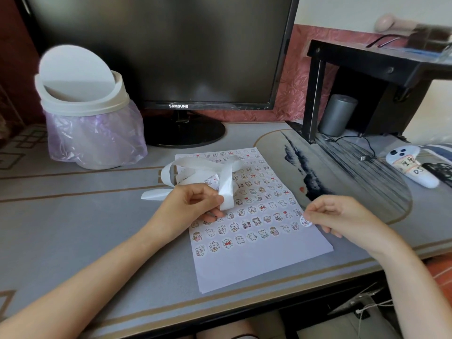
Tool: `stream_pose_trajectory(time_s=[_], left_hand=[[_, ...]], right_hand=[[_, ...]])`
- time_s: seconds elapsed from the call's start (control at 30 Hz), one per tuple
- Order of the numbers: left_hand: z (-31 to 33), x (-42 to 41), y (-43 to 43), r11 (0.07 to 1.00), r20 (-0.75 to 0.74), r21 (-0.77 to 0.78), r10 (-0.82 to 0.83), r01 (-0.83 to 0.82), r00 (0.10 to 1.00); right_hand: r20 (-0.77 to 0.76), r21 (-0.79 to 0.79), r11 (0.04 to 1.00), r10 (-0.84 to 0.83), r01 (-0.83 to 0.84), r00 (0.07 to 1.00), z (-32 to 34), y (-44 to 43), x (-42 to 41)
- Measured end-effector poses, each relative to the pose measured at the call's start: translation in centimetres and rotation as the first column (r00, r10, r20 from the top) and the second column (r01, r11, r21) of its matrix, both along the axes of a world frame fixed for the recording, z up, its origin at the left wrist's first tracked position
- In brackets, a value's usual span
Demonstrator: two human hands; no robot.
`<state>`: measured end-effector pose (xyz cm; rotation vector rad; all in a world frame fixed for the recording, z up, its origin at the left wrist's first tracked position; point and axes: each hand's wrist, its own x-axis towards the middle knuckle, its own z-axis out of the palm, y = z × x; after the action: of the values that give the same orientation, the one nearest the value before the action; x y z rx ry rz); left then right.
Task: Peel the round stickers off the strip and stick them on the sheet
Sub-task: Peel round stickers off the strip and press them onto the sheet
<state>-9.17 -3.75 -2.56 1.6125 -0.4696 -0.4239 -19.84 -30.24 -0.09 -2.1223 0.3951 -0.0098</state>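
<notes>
A white sheet [256, 263] lies on the desk, covered in rows of small round cartoon stickers. My left hand [193, 204] rests on the sheet's left part and pinches the white backing strip [226, 189], which loops and curls back over the sheet's far end. My right hand [342, 216] hovers at the sheet's right edge, its fingertips pinching one round sticker [305, 221] that touches or hangs just over the paper there; I cannot tell which.
A white swing-lid bin [83, 106] with a purple bag stands at the back left. A black monitor [171, 57] fills the back. A black shelf [367, 69], a grey cylinder [338, 113] and a white controller [413, 168] sit to the right.
</notes>
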Motion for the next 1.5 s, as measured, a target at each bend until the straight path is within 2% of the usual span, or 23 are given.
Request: stream_pose_trajectory(time_s=[0.67,1.5], left_hand=[[-0.2,0.1,0.0,1.000,0.006,0.023,0.006,-0.006,1.000],[-0.5,0.3,0.0,0.998,0.033,0.060,-0.002,0.000,0.999]], right_hand=[[0.012,-0.065,0.998,-0.017,0.018,1.000,-0.3,0.1,0.2],[0.116,-0.101,0.994,-0.021,0.033,0.993,-1.7,-0.6,0.2]])
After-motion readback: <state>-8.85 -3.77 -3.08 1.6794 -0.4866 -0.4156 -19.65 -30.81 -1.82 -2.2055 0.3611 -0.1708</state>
